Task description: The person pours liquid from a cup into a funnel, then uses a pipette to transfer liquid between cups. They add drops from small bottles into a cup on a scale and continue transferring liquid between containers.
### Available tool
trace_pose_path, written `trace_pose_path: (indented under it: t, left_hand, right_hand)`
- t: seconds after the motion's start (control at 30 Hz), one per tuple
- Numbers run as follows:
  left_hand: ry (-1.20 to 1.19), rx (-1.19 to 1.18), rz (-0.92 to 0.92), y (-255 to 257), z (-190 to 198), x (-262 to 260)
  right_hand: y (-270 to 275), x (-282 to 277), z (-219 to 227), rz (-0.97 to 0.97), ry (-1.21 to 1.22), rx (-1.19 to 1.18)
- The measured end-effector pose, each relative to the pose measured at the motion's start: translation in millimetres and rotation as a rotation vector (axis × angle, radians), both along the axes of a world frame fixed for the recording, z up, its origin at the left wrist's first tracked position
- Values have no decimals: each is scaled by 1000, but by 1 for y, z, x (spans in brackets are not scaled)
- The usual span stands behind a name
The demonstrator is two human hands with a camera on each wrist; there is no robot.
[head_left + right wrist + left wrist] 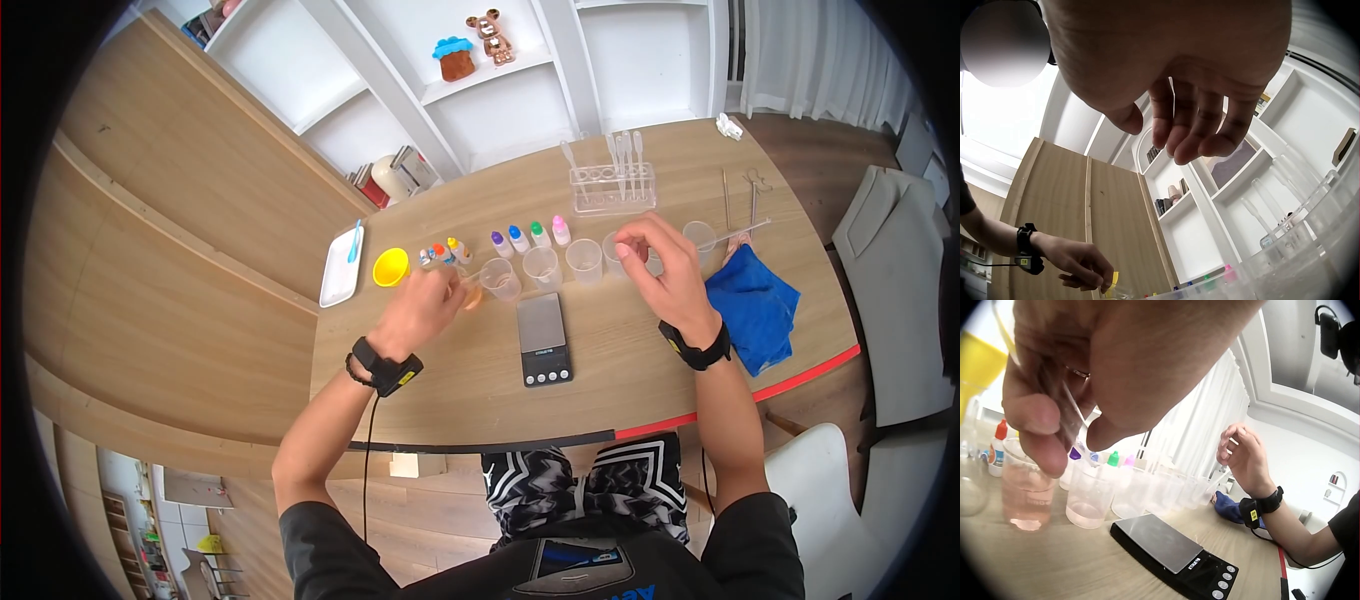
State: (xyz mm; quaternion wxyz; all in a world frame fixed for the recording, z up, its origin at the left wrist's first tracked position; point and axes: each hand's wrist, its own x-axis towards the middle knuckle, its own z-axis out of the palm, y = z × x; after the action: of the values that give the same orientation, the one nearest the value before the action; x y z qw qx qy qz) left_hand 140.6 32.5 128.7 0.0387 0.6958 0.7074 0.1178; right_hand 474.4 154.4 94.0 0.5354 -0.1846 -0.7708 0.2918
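My left hand (425,305) pinches a thin, clear plastic dropper (1072,415) between thumb and fingers, its tip pointing down over a clear cup (1088,500) with a little pale pink liquid. Beside that cup, close under the fingers, stands a fuller cup of pink-orange liquid (1025,497). My right hand (662,268) hovers over the right end of the row of clear cups (584,262), holding nothing, its fingers loosely curled in the right wrist view. A digital scale (543,335) lies in front of the cups with nothing on its plate.
Behind the cups stand small dye bottles (540,234) with coloured caps and a clear rack (612,190) holding tubes and droppers. A yellow bowl (391,267) and white tray (342,265) sit at left. A blue cloth (752,308) lies at right, by thin metal rods.
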Motion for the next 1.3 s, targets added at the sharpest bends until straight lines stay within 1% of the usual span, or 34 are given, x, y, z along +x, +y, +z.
trace_pose_path:
  t: [0.33, 0.53, 0.93, 1.03, 1.13, 1.23, 1.3]
  left_hand:
    - [28, 23, -14, 0, -2, 1]
    - [-2, -25, 17, 0, 5, 5]
    - [-28, -31, 12, 0, 3, 8]
    - [-126, -48, 44, -3, 8, 12]
    - [-342, -126, 126, -6, 15, 15]
    - [-688, -132, 112, -12, 1, 5]
    - [-931, -116, 59, -17, -21, -8]
  right_hand:
    - [1, 3, -1, -11, -6, 12]
    - [3, 2, -2, -9, -3, 17]
    - [3, 8, -3, -16, -5, 38]
    - [5, 8, -3, -23, -12, 36]
    - [8, 7, -3, -34, -29, 31]
    - [11, 4, -3, -33, -41, 29]
    - [11, 0, -3, -42, -57, 35]
